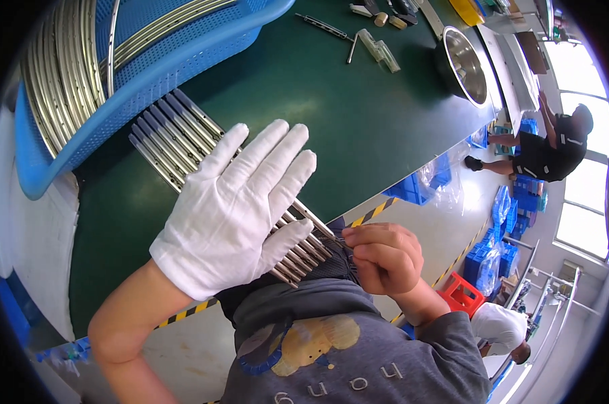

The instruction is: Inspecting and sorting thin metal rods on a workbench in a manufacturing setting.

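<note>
A row of slim metal tubes (182, 144) with small holes lies side by side on the green table, the near ends jutting past its edge toward my shirt. My left hand (234, 209), in a white glove, rests flat across the row with fingers spread and covers the middle of the tubes. My bare right hand (384, 256) is closed in a pinch at the near end of the rightmost tube. Whatever sits between its fingertips is too small and hidden to name.
At the upper left, a blue perforated basket (183, 64) holds many more tubes. Farther back on the green table (271, 87) lie a thin metal rod (321, 26), clear plastic pieces (378, 50) and a steel bowl (476, 67). Two people are at the right, beyond the table.
</note>
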Motion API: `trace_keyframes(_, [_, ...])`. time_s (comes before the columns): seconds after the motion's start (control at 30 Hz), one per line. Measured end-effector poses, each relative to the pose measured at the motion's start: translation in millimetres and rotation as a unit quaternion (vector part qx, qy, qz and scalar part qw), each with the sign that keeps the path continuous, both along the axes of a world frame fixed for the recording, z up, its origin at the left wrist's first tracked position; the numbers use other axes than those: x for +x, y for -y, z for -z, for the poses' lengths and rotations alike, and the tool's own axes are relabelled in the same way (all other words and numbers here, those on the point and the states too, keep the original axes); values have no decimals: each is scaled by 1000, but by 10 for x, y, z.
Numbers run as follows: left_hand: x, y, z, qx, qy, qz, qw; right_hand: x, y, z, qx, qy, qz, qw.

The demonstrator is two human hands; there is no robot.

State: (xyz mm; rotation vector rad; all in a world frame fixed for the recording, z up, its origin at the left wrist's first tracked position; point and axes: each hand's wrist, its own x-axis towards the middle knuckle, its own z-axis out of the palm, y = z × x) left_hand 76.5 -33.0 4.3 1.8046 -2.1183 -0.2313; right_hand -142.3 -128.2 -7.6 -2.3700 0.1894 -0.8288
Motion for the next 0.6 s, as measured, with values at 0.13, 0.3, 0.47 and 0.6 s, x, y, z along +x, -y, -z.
trace_keyframes(0.13, [2, -7, 12, -4, -17, -7, 1000, 24, -2, -83, -14, -20, -8, 1000])
trace_keyframes(0.3, [-6, -13, 35, -16, -40, -12, 999, 41, 14, -205, -79, -82, -4, 993])
trace_keyframes(0.47, [-17, -9, 47, -16, -33, -11, 999, 39, 26, -195, -86, -85, -7, 993])
trace_keyframes(0.6, [-7, -28, 33, -11, -36, -14, 999, 46, 52, -170, -27, -76, -4, 997])
